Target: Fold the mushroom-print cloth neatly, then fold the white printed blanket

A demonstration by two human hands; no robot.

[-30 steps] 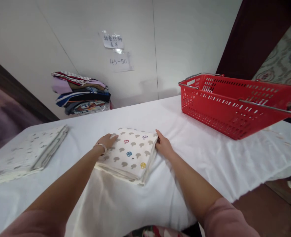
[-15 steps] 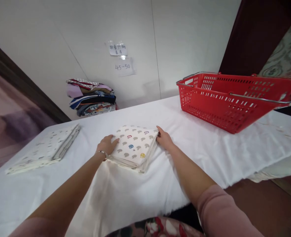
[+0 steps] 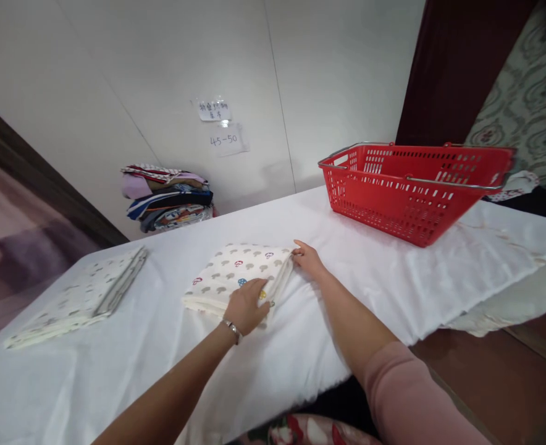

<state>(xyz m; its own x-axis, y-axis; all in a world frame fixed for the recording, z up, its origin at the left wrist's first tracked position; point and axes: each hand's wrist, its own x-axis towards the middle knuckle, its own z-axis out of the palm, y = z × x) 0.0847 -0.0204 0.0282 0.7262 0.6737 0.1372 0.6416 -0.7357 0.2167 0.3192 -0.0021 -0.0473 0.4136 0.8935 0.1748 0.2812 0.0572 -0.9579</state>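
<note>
A folded cream cloth with a mushroom print [image 3: 229, 272] lies in the middle of the white-covered table [image 3: 370, 278]. My left hand [image 3: 246, 305] rests on the cloth's near corner, fingers bent down over its edge. A bracelet sits on that wrist. My right hand [image 3: 307, 259] touches the cloth's far right corner, with the fingers pinched on the edge of the fabric.
A red plastic basket [image 3: 412, 185] with metal handles stands at the back right. A second folded patterned cloth [image 3: 81, 296] lies at the left. A stack of folded colourful clothes [image 3: 166, 196] sits against the wall under two paper notes. The table edge drops off at the right.
My left hand has moved from the cloth's left side to its near corner. My right hand has stayed at the far right corner. The view has shifted a little.
</note>
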